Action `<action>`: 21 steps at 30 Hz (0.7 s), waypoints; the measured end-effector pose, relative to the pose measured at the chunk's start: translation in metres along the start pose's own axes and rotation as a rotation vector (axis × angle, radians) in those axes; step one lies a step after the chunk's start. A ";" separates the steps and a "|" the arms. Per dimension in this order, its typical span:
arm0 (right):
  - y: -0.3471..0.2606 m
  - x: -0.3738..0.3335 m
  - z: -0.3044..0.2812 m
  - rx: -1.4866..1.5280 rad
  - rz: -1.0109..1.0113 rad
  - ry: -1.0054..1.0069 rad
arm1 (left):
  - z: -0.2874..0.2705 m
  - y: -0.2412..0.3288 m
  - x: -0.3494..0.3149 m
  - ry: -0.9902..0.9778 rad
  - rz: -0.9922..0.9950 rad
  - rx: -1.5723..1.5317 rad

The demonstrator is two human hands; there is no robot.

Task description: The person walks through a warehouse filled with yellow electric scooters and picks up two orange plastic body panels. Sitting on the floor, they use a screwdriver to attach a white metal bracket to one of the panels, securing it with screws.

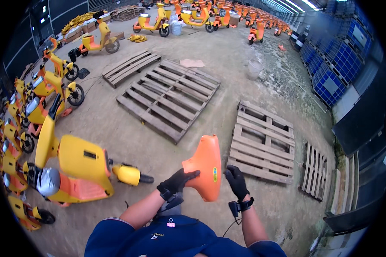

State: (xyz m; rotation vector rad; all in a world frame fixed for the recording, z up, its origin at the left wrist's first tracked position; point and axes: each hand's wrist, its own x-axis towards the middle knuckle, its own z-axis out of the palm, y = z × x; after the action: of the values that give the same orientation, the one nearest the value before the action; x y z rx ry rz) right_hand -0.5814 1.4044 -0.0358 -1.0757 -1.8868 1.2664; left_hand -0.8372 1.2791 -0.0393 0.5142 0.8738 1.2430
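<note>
1. The left hand (178, 181), gloved in black, is grasping an orange panel (203, 162) by its left edge, the fingers lying across its surface.
2. The orange panel is being held up in front of the person's body, above the floor (225, 105), and is showing a small yellow-green label (215, 174) on its right side.
3. The right hand (237, 180), also in a black glove, is hovering just beside the panel's right edge, with a gap showing between them; its fingers are bending loosely, grasping nothing visible.
4. A black wrist strap (246, 204) is encircling the right wrist.
5. A yellow scooter (83, 156) is standing near, to the left of both hands.
6. Beyond the panel, a large wooden pallet (162, 105) is lying to the left, and a slatted pallet (261, 162) is lying to the right.
7. Farther off, a pale bucket (254, 68) is standing near stacked blue containers (329, 85).
</note>
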 end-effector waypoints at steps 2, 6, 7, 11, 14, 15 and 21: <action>0.036 0.059 -0.037 -0.320 0.030 0.097 | -0.015 0.053 0.071 0.049 0.130 0.101; 0.177 0.119 -0.117 -0.287 0.517 0.037 | -0.093 0.107 0.230 0.257 0.354 0.217; 0.214 0.113 -0.141 -0.738 0.307 -0.135 | -0.114 0.115 0.268 0.297 0.260 0.283; 0.305 0.072 -0.162 -0.589 1.069 -0.226 | -0.177 0.173 0.381 0.408 0.177 0.432; 0.295 0.079 -0.160 -0.797 0.914 -0.418 | -0.243 0.199 0.467 0.448 0.138 0.280; 0.299 0.111 -0.160 -0.750 0.985 -0.434 | -0.274 0.204 0.498 0.464 0.178 0.247; 0.360 0.375 -0.258 -0.649 1.091 -0.398 | -0.380 0.262 0.689 0.975 0.487 0.712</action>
State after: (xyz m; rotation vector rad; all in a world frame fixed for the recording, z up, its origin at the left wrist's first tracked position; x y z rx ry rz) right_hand -0.4434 1.9203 -0.2628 -2.5924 -2.1040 1.4872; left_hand -1.2466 1.9647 -0.2625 0.7090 2.1543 1.6326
